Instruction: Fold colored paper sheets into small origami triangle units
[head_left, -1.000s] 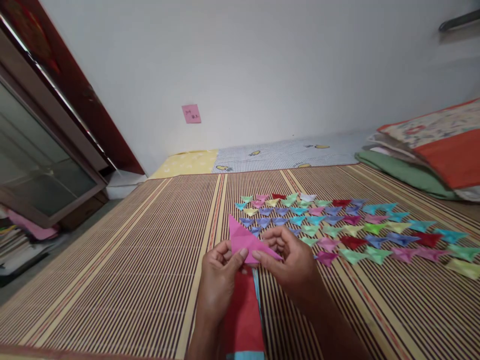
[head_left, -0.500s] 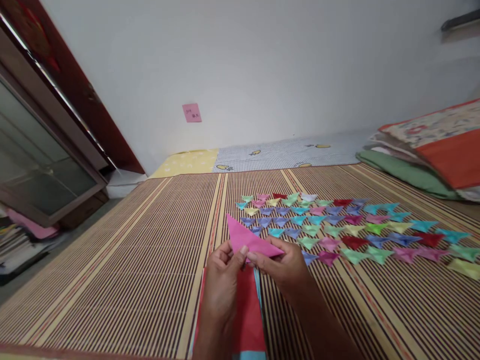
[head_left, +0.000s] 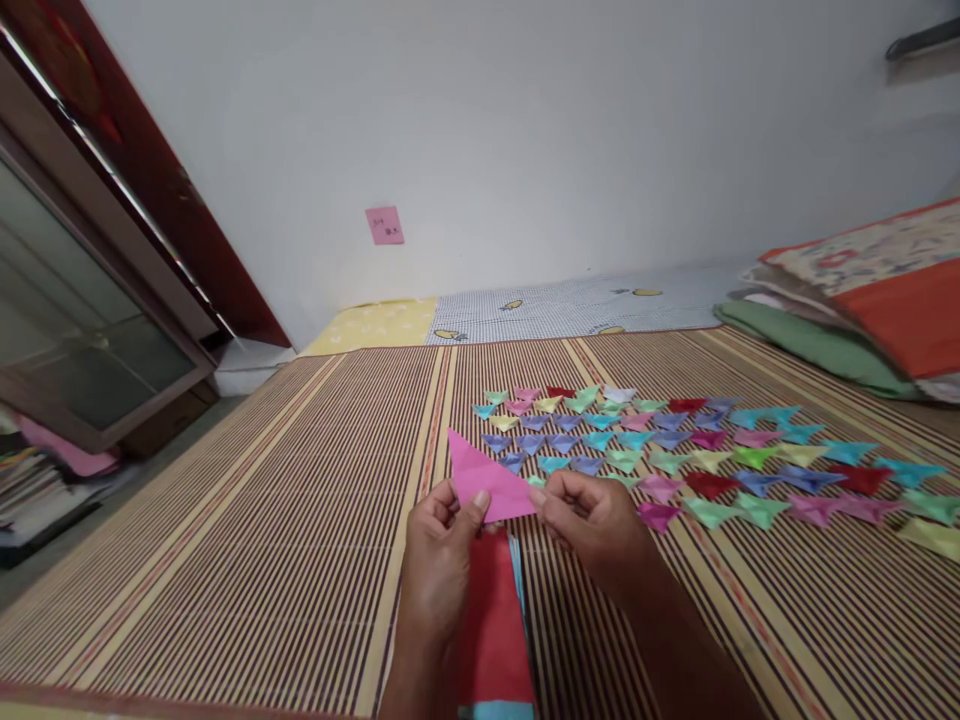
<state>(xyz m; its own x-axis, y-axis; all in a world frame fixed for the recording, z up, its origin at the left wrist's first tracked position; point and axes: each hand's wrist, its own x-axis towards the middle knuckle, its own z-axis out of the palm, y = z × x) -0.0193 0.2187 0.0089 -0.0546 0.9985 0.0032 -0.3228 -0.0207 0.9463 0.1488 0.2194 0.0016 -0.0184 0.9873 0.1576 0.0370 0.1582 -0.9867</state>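
Note:
A pink sheet of paper [head_left: 484,478], folded into a triangle, is held up in front of me above the mat. My left hand [head_left: 442,530] grips its lower left part, thumb on the front face and fingers behind. At the right corner, my right hand [head_left: 596,515] pinches the paper between thumb and index finger. Below the hands lies a stack of coloured paper [head_left: 495,620] with a red sheet on top and light blue edges showing; my left forearm covers part of it.
Rows of small folded paper boats [head_left: 709,460] in many colours spread over the striped mat [head_left: 225,520] to the right. Folded bedding [head_left: 862,310] is piled at the far right. A pink note [head_left: 385,225] sticks to the wall. A glass-paned cabinet [head_left: 82,310] stands at left.
My right hand has shifted right, from the lower middle of the pink paper to its right corner. The left hand keeps its hold, and the paper has tilted slightly.

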